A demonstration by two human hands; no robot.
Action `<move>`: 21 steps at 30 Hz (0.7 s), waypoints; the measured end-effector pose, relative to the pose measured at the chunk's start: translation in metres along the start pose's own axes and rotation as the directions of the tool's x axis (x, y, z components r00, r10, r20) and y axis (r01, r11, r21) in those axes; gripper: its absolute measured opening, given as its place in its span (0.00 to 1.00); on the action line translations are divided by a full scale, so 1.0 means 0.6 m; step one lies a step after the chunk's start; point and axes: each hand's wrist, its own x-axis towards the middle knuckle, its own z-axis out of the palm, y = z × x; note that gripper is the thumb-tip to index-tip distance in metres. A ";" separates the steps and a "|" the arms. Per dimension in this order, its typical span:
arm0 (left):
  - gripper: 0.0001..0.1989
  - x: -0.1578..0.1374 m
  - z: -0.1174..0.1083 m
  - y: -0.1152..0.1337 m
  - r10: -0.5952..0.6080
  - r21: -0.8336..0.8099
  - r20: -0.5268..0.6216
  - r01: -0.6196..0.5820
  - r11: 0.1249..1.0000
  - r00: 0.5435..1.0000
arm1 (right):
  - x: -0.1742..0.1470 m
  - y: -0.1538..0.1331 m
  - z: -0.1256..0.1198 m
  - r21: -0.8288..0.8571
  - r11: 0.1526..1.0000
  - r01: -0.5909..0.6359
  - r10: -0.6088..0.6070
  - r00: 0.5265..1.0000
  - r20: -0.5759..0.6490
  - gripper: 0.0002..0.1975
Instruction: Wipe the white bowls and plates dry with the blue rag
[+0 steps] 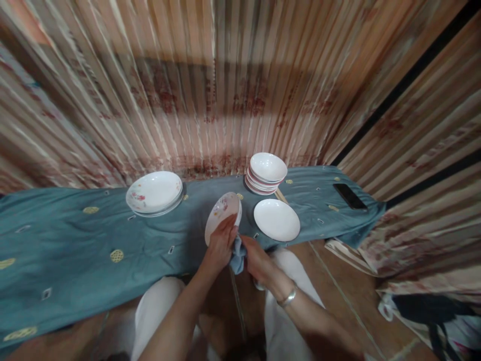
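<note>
A white plate with a floral print [220, 213] is held tilted up on its edge over the front of the cloth-covered table. My left hand [221, 240] grips it, with the fingers lying across its patterned face. At the plate's lower right edge, my right hand [255, 255] is closed on a light blue cloth [238, 256], which hangs down between my hands. A plain white plate [277, 219] lies flat just right of my hands. Behind it stands a stack of white bowls [266, 170] with red rims. Several floral plates [156, 193] are stacked to the left.
A teal patterned cloth [82, 250] covers the long table. A black phone [349, 196] lies near its right end. Pleated curtains [188, 100] hang behind and to the right. A dark bag [428, 308] sits at the lower right.
</note>
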 end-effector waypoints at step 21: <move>0.28 -0.005 -0.031 -0.037 0.273 0.527 0.168 -0.321 0.787 0.947 | 0.043 -0.051 -0.097 -0.674 0.735 -0.075 -0.090 0.974 -0.207 0.09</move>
